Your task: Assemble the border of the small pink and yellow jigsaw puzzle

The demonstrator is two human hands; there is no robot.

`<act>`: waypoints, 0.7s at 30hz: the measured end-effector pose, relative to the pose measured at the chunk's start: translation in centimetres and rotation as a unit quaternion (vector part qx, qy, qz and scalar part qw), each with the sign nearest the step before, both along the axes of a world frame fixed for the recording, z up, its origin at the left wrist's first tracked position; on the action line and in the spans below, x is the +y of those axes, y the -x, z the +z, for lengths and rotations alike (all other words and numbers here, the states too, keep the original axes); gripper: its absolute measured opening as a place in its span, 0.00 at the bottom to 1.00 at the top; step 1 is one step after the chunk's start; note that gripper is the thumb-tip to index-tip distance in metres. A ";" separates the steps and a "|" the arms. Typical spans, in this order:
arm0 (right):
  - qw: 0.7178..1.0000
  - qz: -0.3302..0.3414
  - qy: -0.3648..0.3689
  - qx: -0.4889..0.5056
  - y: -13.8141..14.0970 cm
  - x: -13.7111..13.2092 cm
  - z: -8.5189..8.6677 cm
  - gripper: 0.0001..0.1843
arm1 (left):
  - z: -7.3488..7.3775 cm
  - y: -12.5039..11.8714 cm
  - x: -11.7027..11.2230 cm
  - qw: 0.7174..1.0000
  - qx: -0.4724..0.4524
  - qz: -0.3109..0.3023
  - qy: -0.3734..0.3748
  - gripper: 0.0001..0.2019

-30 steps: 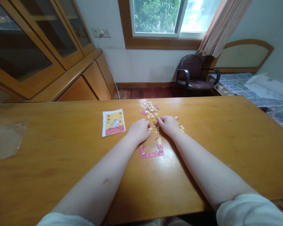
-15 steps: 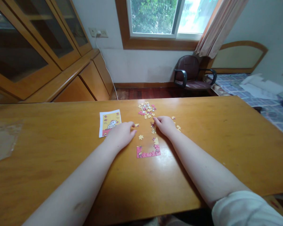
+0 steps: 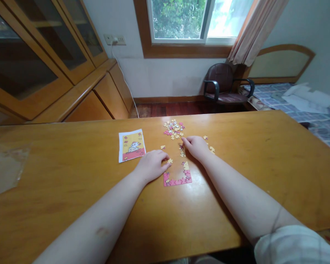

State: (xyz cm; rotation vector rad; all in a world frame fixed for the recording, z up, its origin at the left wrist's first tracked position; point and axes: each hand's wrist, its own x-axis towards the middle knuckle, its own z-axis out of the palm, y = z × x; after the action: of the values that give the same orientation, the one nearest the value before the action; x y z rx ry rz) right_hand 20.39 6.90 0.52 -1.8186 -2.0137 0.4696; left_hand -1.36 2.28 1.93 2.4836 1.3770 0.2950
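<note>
My left hand lies on the wooden table with fingers curled, its fingertips touching a small yellow puzzle piece. Just right of it sits the joined corner of the puzzle, an L of pink and yellow pieces. My right hand rests further back, fingers bent, pinching at a short strip of joined pieces. A heap of loose pieces lies beyond both hands. The picture card lies left of the hands.
A clear plastic bag lies at the table's left edge. A few stray pieces sit right of my right hand. Behind the table stand wooden cabinets, an armchair and a bed.
My left hand went left toward the picture card, then came back right and nearer, onto the yellow piece beside the joined corner. My right hand stayed put.
</note>
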 end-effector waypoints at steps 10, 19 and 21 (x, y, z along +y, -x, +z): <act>0.946 -0.104 -0.168 0.258 -1.2 -0.9 1.7 0.26 | -0.5 1.3 1.6 0.994 -0.079 0.060 -0.039 0.11; 0.778 -0.152 -0.101 0.602 -4.1 0.9 5.9 0.23 | -0.8 0.9 1.6 0.988 -0.121 0.087 -0.041 0.10; 0.789 -0.126 -0.115 0.591 -5.2 0.9 7.0 0.22 | -0.8 0.9 1.6 0.987 -0.127 0.091 -0.035 0.10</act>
State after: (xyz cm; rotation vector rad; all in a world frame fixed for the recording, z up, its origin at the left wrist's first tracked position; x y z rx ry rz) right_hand 25.60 7.81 7.56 -1.0816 -0.8779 0.9190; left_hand -2.24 3.92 1.16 2.2782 1.5047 0.6854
